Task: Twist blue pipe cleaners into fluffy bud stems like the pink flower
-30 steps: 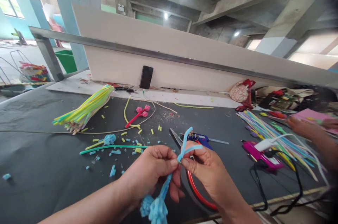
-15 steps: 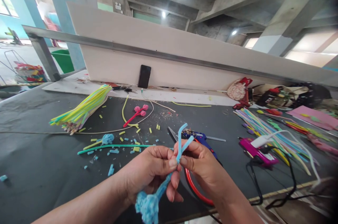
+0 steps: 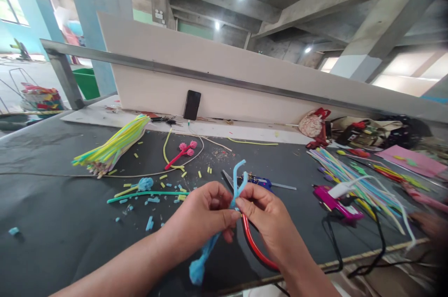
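Between my hands is a blue pipe-cleaner stem (image 3: 212,244) with a fluffy blue blob at its lower end and two loose tips sticking up. My left hand (image 3: 210,217) is closed round the stem, thumb and fingers pinching it just below the fork. My right hand (image 3: 262,208) pinches the fork close to the right tip. Under my right hand lie scissors with red handles (image 3: 254,245), their blades pointing away to the left. Just beyond them rests a blue glue gun (image 3: 263,183), partly hidden by the fingers.
A yellow-green pipe-cleaner bundle (image 3: 117,145) lies left, near a pink branched piece (image 3: 182,154) and a blue pompom piece (image 3: 144,184) among cut scraps. A phone (image 3: 192,105) leans on the back board. Right are pastel pipe cleaners (image 3: 350,185), a magenta device (image 3: 338,203) with cords, and a blurred hand (image 3: 430,224).
The blue piece has turned in my fingers, so its fluffy end now hangs lower and looks smaller. My left hand has rolled over. A blurred hand has appeared at the right edge.
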`<state>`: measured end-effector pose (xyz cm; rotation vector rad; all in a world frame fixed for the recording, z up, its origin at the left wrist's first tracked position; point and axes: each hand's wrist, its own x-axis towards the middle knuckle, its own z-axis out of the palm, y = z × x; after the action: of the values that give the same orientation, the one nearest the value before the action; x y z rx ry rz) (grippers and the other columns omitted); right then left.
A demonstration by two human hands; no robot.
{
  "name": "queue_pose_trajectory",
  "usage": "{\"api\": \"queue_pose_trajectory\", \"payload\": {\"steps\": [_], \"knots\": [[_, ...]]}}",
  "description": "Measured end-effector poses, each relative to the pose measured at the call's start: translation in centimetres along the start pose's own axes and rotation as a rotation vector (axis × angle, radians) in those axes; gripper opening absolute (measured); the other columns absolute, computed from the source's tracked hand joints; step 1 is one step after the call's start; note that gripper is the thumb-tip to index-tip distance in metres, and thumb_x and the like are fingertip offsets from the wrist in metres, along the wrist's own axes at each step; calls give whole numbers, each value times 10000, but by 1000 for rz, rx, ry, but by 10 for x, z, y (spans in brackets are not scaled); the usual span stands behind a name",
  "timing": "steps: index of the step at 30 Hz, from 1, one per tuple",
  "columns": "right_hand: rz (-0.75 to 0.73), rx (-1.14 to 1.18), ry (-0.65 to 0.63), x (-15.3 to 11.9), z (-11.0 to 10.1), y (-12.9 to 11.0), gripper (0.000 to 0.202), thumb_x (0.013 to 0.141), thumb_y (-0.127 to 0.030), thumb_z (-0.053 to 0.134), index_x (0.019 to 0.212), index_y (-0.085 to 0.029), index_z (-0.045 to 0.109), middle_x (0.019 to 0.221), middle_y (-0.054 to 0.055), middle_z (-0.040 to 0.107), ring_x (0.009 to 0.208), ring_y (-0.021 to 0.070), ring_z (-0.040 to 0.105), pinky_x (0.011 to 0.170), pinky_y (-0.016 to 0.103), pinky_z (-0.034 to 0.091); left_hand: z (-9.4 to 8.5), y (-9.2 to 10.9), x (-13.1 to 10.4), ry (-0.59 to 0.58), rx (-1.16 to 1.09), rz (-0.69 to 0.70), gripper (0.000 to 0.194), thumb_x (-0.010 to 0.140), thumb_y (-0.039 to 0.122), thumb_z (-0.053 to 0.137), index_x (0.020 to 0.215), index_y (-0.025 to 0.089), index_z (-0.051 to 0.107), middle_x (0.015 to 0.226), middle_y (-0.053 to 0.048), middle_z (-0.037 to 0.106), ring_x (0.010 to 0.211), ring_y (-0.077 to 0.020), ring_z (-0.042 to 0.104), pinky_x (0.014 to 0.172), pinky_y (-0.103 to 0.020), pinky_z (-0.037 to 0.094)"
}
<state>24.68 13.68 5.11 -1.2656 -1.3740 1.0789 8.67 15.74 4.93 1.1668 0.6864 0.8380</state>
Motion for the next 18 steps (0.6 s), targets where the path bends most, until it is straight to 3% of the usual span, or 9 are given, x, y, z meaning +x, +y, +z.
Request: {"api": "queue_pose_trajectory", "payload": {"steps": [4,9,11,15,18], "knots": [[8,-84,44,-1,3,-6,200,723,-361,674,681,-182,595,623,-16,550,619,160,516,619,288,418,5,-10,1,94,42,53,174,725,274,628,685,178,488,514,45,573,419,-104,560,459,-208,416],[12,-146,-46,-1,-2,-6,199,755,-362,643,674,-189,588,634,-9,561,651,176,528,665,307,418,4,-7,-4,86,80,30,194,780,273,562,634,170,485,515,37,571,388,-86,543,439,-190,394],[-20,-159,-64,-1,-4,-5,180,760,-348,642,680,-194,593,654,-3,561,670,183,530,669,308,414,3,-6,-6,42,20,11,203,791,277,563,639,164,491,518,34,576,378,-78,539,454,-192,409],[-108,-122,-63,-1,-6,-1,194,735,-356,680,638,-213,592,653,-5,530,647,176,493,625,299,397,2,-10,-6,-134,-317,-73,221,764,301,623,658,157,492,504,26,596,354,-83,545,540,-262,509],[-158,-37,-88,-1,-6,1,222,704,-417,715,644,-224,623,678,12,545,663,193,500,632,321,409,1,-14,-5,-250,-506,-162,214,742,296,651,672,142,519,485,11,601,330,-90,546,518,-279,539]]}}
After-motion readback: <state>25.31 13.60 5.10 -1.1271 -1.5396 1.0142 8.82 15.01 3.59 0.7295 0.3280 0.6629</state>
